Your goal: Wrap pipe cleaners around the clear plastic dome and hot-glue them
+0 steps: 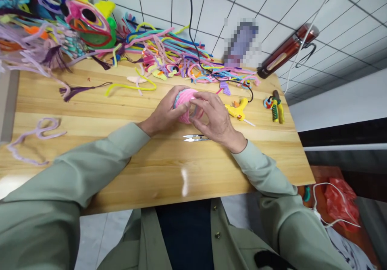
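Observation:
Above the middle of the table I hold a hollow, round coil of pink pipe cleaners with a blue edge. Wrapped round its left side is my left hand, its thumb lying over the front. My right hand grips the right side, with thumb and fingers bent about the opening. Part of the coil is hidden behind the fingers. Just below the hands lie small thread snips, blades pointing left, their right end partly covered by my right hand. A yellow glue gun rests to the right of that hand.
Bundles of coloured pipe cleaners line the table's back, with a colourful mask-like piece at left. A bent lilac pipe cleaner lies at left. Pliers and a red-brown flask are at right. A black cable hangs down.

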The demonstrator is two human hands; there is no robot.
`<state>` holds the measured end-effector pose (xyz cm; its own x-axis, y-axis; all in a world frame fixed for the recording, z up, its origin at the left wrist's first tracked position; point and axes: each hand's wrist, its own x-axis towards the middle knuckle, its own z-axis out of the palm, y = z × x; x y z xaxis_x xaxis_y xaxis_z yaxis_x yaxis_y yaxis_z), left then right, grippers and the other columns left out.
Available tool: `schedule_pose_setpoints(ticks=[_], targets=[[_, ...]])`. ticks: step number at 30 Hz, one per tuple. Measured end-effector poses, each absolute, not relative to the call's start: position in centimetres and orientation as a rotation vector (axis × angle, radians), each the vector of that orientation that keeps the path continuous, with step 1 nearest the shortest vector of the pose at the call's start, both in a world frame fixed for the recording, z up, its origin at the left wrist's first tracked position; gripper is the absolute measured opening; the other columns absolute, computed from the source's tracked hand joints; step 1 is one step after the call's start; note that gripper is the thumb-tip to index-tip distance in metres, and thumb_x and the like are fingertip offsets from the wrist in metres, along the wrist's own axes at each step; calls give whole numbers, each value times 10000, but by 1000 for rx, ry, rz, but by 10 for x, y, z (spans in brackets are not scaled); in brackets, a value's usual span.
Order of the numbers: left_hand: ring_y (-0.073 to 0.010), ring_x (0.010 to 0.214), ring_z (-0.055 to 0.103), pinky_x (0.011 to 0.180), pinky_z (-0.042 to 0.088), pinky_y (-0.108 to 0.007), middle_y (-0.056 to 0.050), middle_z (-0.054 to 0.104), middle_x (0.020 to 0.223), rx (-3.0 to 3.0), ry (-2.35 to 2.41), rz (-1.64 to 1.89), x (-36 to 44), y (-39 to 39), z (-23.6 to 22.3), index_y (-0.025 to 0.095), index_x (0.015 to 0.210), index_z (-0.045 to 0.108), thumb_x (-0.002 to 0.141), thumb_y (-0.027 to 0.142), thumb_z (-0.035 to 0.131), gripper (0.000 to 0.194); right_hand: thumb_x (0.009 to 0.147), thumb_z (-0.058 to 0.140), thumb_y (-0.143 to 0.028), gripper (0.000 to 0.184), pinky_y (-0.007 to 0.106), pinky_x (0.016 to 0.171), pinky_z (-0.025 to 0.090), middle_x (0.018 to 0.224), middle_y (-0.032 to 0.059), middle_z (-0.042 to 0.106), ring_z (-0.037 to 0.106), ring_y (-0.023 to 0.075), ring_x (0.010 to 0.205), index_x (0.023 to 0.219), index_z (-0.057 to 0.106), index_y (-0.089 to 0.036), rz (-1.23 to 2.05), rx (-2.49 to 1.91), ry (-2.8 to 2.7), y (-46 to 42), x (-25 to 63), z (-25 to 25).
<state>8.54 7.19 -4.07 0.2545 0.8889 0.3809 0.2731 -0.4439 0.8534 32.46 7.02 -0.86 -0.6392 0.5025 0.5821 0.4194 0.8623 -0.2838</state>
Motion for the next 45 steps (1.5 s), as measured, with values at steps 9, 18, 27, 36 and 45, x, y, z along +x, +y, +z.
schedule_pose_setpoints(ticks=[9,18,27,36,45], targets=[[-352,1465,650,1317,512,-494,-157,684,1564,1871,1053,1160,85,70,-39,189,1522,577,1066,822,563,781,1093,664,-343,402,646,1214,581,1528,152,724,699,360,1430,1492,624,-309,150,-703,-2304,67,319,-10],[-342,1432,673,1276,547,-473,-171,696,1538,1882,1051,1185,86,70,-40,163,1522,585,1048,853,574,837,1079,705,-416,586,617,1236,596,1537,192,731,708,368,1431,1605,509,-251,176,-769,-2240,63,318,-16],[-374,1600,537,1404,412,-597,-156,613,1646,2034,1096,1267,87,69,-43,258,1606,577,1093,849,484,789,1093,674,-458,517,665,1263,562,1511,193,742,697,393,1451,1547,576,-231,208,-802,-2252,68,319,-17],[-407,1659,491,1426,357,-669,-144,592,1697,2104,957,1210,82,73,-42,318,1636,591,1036,877,586,820,1131,661,-550,476,619,1253,584,1512,154,764,701,346,1446,1511,657,-265,207,-782,-2220,84,324,-18],[-370,1615,571,1401,447,-585,-134,627,1705,2033,1006,1143,78,77,-41,284,1672,580,1073,844,567,821,1093,674,-730,599,572,1204,646,1518,112,789,742,306,1386,1486,723,-281,474,-891,-2160,84,326,-5]])
